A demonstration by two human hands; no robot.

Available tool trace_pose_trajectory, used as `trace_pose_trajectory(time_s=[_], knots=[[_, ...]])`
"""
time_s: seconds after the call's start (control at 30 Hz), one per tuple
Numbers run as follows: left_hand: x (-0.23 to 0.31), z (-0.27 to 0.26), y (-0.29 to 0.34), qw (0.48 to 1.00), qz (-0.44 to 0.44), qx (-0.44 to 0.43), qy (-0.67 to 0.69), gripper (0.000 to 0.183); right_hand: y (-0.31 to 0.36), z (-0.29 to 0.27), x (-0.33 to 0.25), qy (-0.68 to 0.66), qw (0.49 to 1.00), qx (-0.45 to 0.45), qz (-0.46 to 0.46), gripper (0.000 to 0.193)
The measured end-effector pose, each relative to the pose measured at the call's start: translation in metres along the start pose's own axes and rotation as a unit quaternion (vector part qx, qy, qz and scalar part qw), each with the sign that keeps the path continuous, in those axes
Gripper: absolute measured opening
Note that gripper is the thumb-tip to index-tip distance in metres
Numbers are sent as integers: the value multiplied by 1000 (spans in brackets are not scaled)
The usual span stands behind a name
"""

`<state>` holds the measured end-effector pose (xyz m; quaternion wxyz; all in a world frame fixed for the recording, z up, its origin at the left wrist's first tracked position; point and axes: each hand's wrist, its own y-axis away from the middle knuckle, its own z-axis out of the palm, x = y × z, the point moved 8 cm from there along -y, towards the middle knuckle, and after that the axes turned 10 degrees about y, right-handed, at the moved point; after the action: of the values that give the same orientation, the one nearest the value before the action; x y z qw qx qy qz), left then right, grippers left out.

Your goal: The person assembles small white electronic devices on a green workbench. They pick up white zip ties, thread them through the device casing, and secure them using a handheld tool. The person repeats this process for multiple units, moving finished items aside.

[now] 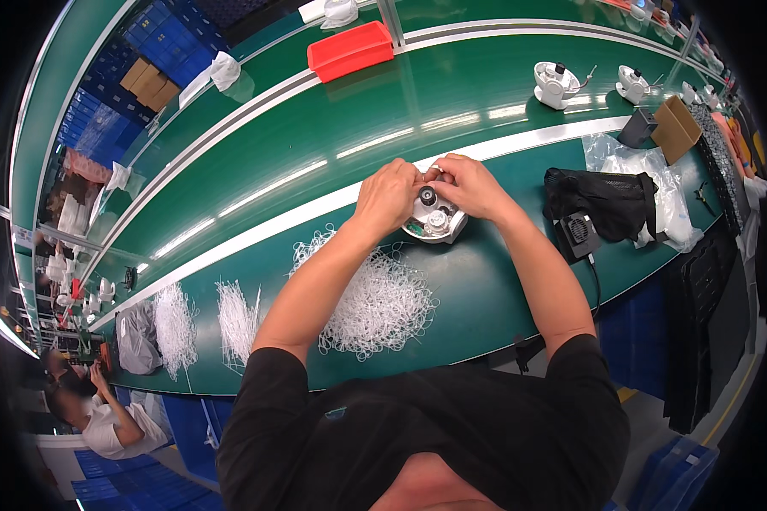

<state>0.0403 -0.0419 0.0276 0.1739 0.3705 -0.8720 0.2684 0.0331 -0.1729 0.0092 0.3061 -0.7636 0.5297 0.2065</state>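
Observation:
A round white plastic housing point(435, 225) sits on the green bench in front of me, its inside facing up. Within it are a black round part point(427, 196), a pale metallic disc and a bit of green circuit board. My left hand point(389, 195) is at its far left side, fingers bent and pressed together. From the right, my right hand point(472, 186) meets it at the far rim, thumb and fingers pinched. Whatever lies between the fingertips is too small and covered to make out. Left of the housing, beside my left forearm, spreads a big heap of thin white looped strands point(375, 302).
Smaller strand bundles point(237, 317) and a grey bag point(138, 338) lie leftward. A green conveyor point(477, 89) carries similar white units point(557, 85); a red bin point(351, 51) stands beyond. At right are a black pouch point(598, 203), small fan device point(578, 234) and open carton point(677, 129). Another person works far left.

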Motion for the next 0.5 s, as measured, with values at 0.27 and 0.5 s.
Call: trace_pose_trajectory(time_s=[0.27, 0.5], knots=[[2, -1, 0, 1000, 10, 0, -13, 14, -3, -6, -11, 98, 992, -6, -73, 14], [-2, -6, 3, 999, -20, 22, -34, 14, 1, -14, -16, 168, 983, -41, -64, 15]])
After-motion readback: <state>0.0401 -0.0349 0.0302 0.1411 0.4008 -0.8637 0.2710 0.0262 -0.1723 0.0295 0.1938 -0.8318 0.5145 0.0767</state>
